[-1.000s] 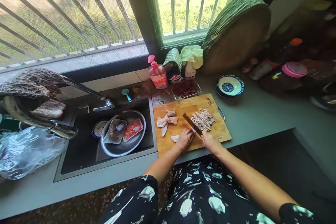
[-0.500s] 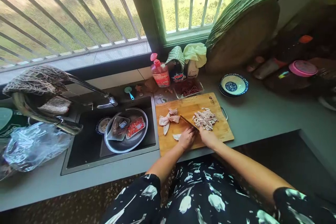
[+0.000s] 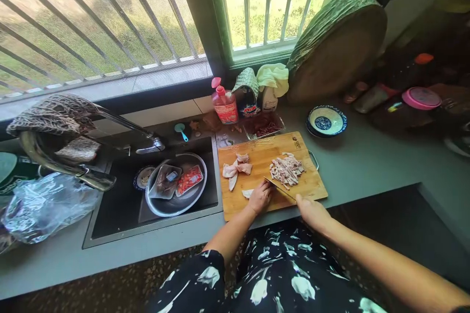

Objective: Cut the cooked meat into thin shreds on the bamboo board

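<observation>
My right hand [image 3: 311,211] is wrapped round the handle of a knife [image 3: 281,189], whose thin blade points up and left across the wooden cutting board [image 3: 264,149]. Close to the blade's tip, the curled fingers of my left hand [image 3: 260,197] press down on the board. A pale piece of raw meat [image 3: 247,193] pokes out at the left of that hand; the rest of it is hidden under the fingers. Beyond the blade lies a heap of sliced meat [image 3: 287,169]. Larger pieces of raw meat with skin [image 3: 237,170] lie on the board's left side.
Left of the board, the sink [image 3: 121,205] holds a metal basin [image 3: 176,209] with two packaged foods. A tray of dark red meat [image 3: 266,127], a pink pump bottle [image 3: 224,106] and other bottles stand behind. Blue-patterned bowls [image 3: 326,120] sit at the right.
My right hand has moved right and toward me, drawing the knife away from the sliced heap. The blade has shifted right with it. My left hand stays nearly in place.
</observation>
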`<state>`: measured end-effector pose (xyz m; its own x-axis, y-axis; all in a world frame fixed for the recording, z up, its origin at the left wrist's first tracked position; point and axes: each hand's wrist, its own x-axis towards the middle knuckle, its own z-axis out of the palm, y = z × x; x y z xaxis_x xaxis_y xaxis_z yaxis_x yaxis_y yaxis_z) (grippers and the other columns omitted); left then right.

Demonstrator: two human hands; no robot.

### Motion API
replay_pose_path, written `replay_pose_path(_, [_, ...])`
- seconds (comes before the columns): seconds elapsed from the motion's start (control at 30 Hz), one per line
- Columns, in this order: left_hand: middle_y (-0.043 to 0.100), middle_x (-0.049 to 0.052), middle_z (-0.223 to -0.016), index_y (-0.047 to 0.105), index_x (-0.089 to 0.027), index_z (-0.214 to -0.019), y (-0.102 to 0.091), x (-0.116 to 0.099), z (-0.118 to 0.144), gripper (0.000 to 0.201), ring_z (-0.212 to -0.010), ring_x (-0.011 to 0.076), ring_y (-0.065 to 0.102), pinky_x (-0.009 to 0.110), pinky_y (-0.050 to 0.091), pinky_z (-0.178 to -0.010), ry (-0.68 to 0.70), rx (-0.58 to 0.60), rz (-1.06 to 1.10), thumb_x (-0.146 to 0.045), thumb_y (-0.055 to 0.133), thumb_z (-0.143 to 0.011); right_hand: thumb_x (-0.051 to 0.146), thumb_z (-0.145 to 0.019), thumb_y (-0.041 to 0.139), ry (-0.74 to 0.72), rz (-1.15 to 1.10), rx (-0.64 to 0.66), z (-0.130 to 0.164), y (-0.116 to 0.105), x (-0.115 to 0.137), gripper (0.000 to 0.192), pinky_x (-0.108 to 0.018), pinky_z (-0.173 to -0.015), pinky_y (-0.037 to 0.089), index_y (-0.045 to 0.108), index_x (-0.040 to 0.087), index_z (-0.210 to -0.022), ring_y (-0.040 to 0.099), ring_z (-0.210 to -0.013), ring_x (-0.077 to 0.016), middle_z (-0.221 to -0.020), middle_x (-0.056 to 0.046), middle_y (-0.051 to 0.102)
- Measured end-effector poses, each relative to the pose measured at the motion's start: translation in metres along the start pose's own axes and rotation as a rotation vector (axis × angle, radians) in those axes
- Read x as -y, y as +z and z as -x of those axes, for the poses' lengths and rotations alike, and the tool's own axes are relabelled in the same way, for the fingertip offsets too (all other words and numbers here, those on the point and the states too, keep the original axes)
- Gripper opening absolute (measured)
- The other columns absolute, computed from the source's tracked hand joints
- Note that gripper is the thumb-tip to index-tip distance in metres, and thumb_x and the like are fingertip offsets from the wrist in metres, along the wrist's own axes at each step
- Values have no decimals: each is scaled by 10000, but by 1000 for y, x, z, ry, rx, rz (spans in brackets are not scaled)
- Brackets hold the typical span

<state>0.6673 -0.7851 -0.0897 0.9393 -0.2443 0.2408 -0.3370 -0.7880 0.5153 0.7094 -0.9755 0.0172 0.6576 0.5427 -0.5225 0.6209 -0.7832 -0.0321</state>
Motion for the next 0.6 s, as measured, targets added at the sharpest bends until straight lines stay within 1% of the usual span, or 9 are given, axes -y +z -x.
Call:
replay_pose_path(0.07, [555,83,-1054,549,-145,-1032,2,0,0,264,-1087,177,447,382,361,-968,16,-8,-16,-145,377,-832,70,-819,304,16,-7,16,-9,-4,7,215,-283,-627,444,451,107,-971,619,-743,-221,-766,-144,617])
replay_pose_path(0.17, [568,84,-1024,558,-141,-1007,1,-1,-1,247,-1061,180,466,378,386,-943,24,-18,-28,-149,387,-829,92,-837,288,33,-42,22,-34,-13,21,235,-279,-645,443,430,102,-1024,618,-769,-214,-804,-152,616])
replay_pose_path(0.27, [562,85,-1033,541,-153,-1036,-3,-3,0,247,-1043,180,475,373,417,-905,1,-44,-21,-175,382,-848,195,-865,309,81,-94,13,-49,-20,21,218,-279,-635,437,418,121,-1039,616,-773,-221,-814,-136,615])
replay_pose_path(0.33, [546,86,-1067,519,-165,-1073,-5,-4,3,258,-1052,183,468,382,417,-904,-15,-64,-22,-192,379,-858,273,-877,315,136,-122,28,-48,-20,14,236,-279,-622,430,408,143,-1049,616,-759,-223,-806,-117,616])
replay_pose_path(0.4, [531,82,-1096,500,-176,-1104,-6,-5,7,271,-1064,184,458,388,410,-911,-23,-75,-28,-200,377,-863,302,-883,304,145,-123,30,-40,-18,8,246,-275,-622,419,407,153,-1050,615,-753,-219,-801,-111,615])
replay_pose_path(0.5, [529,77,-1096,496,-186,-1112,-4,-4,12,277,-1065,179,459,382,411,-915,-34,-75,-25,-196,368,-867,284,-889,286,63,-85,1,-25,-13,5,246,-280,-626,414,409,150,-1055,613,-747,-224,-793,-120,615])
replay_pose_path(0.6, [524,86,-1106,502,-173,-1106,-2,-2,12,280,-1076,177,455,388,396,-937,-24,-67,-13,-191,360,-864,185,-875,289,10,-37,13,-8,-6,0,222,-291,-622,420,413,144,-1055,615,-738,-231,-769,-118,620])
